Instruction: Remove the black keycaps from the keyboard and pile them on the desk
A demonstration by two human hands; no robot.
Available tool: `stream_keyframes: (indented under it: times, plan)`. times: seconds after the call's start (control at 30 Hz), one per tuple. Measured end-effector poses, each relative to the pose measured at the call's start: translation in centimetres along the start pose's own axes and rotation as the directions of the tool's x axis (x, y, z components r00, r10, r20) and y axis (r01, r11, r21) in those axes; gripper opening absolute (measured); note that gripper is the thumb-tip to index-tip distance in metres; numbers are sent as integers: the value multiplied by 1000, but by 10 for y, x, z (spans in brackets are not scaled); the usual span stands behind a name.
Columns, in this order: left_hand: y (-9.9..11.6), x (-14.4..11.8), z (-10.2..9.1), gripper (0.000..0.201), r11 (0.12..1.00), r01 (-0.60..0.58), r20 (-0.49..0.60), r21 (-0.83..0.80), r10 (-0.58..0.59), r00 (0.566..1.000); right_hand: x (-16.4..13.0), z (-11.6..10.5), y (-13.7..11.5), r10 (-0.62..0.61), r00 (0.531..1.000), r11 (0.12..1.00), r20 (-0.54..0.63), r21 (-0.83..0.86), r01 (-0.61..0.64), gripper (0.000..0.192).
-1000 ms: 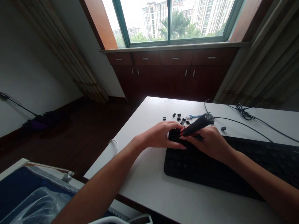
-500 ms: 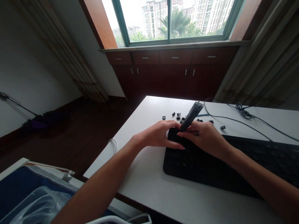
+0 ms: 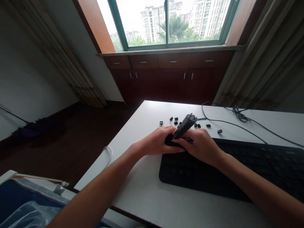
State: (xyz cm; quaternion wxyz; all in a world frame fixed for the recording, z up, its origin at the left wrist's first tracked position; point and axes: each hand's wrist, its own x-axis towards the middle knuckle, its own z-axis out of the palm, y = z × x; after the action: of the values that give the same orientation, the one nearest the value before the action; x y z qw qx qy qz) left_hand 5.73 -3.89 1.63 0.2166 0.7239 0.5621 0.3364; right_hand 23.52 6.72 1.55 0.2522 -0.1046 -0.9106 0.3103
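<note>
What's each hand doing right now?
Left hand: rests on the keyboard corner, holding nothing that shows.
Right hand: closed on a dark tool, tip down at the keys.

Tool (image 3: 184,125) in the right hand (image 3: 201,145) swung up from lying nearly flat, tip toward the right, a second ago, to a steep tilt half a second ago, now lowered slightly with its free end up and away. Right hand drawn in closer against the left hand (image 3: 158,143) at the keyboard's (image 3: 213,171) far left corner. Whole view shifted a little leftward and down.
</note>
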Motion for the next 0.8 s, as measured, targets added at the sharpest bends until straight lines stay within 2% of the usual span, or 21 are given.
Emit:
stream_keyframes:
  times: [0.1,0.2,0.27,0.4,0.57,0.8]
  plan:
    - [-1,1,11,26,996,24,-51,-83,-28,998,2,2,-4,-44,999,993,23,-111,47,12]
    - [-3,2,23,34,985,46,-130,-166,-69,989,1,7,-6,-56,998,988,6,-146,57,11]
    - [-2,3,28,33,980,72,-164,-185,-103,981,-1,9,-5,-38,999,991,-35,-126,34,12]
    - [4,4,35,28,974,123,-202,-188,-161,966,-5,13,-4,-41,994,994,-99,-102,31,13]
    - [8,5,41,37,976,187,-255,-114,-211,944,-7,15,-4,-72,988,992,-138,-113,57,12]
    - [3,2,45,40,978,209,-276,-26,-208,938,-8,15,-4,-70,987,995,-141,-84,59,12]
